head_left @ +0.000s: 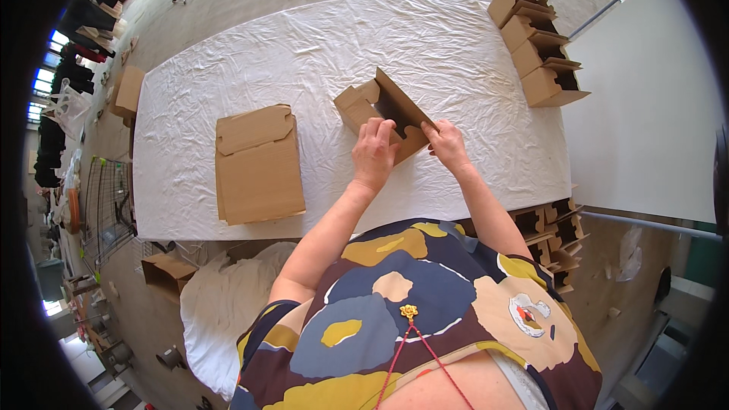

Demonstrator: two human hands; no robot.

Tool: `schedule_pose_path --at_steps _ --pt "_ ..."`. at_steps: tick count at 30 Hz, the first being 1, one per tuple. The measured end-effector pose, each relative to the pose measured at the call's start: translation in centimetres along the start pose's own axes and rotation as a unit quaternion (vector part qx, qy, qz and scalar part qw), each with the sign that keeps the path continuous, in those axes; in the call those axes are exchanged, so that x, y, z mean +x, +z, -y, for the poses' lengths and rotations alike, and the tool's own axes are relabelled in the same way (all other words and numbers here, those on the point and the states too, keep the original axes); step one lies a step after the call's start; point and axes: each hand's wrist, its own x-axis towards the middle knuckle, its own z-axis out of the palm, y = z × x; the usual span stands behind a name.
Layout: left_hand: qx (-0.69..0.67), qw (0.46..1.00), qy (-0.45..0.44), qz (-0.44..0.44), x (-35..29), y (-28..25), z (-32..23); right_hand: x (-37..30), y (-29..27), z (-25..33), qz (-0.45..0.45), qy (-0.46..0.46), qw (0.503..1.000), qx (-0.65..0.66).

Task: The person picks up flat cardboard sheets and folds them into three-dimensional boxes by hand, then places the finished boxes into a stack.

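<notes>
While both hands work on one cardboard box (353, 108) around the middle of the table (425, 38), the job looks partway through. Box in hand: opened out of flat, walls raised, one broad panel standing up along its right side, interior dark and visible. Shape seems mostly there but not finished, judging by that upright panel and the fingers at the notched near end.

Left hand (373, 153): over the near end of the box, fingers bent and bunched close together at the edge; can't tell if they pinch the wall or only press on it, since the knuckles hide the contact. Right hand (446, 144): thumb and fingers clamped on the near corner of the raised panel.

Done, as far as shown: a row of formed boxes (548, 88) at the far right corner, open and nested close against each other; more formed boxes (560, 237) below the table's near right edge, partly cut off by the arm and clothing, so no sure count.

Left to do, as judged: a flat stack of cardboard (262, 171) to the left of the box in hand, well apart from it, several layers, top piece with a folded-over flap. These look unformed; number of layers unclear. Another brown box (129, 93) sits past the left edge, state unclear. An open carton (165, 277) is lower left, off the tabletop.
</notes>
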Motion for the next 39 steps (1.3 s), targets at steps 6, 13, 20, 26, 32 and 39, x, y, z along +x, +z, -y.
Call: schedule_pose_path --at_steps 6,13,20,26,32,39 --pt "0.047 0.995 -0.059 -0.070 0.2 0.0 1.3 -0.6 0.6 -0.9 0.004 0.016 0.997 0.081" --pt "-0.177 0.979 -0.100 -0.015 1.9 -1.2 4.4 -3.1 1.5 0.2 0.063 0.002 0.994 0.088" --pt "-0.169 0.981 -0.046 0.086 1.5 -1.9 6.7 -7.0 5.4 -0.4 0.074 -0.081 0.989 -0.099" --pt "-0.215 0.971 -0.091 0.054 0.6 -1.8 7.6 -5.9 4.2 3.6 -0.005 -0.171 0.980 -0.099" --pt "-0.227 0.967 -0.084 0.084 0.2 -1.7 6.7 -2.9 3.9 2.7 -0.008 -0.106 0.993 -0.055" --pt "-0.195 0.978 -0.051 0.049 -0.5 -1.3 7.4 -3.0 4.1 2.9 -0.015 -0.126 0.992 0.025"
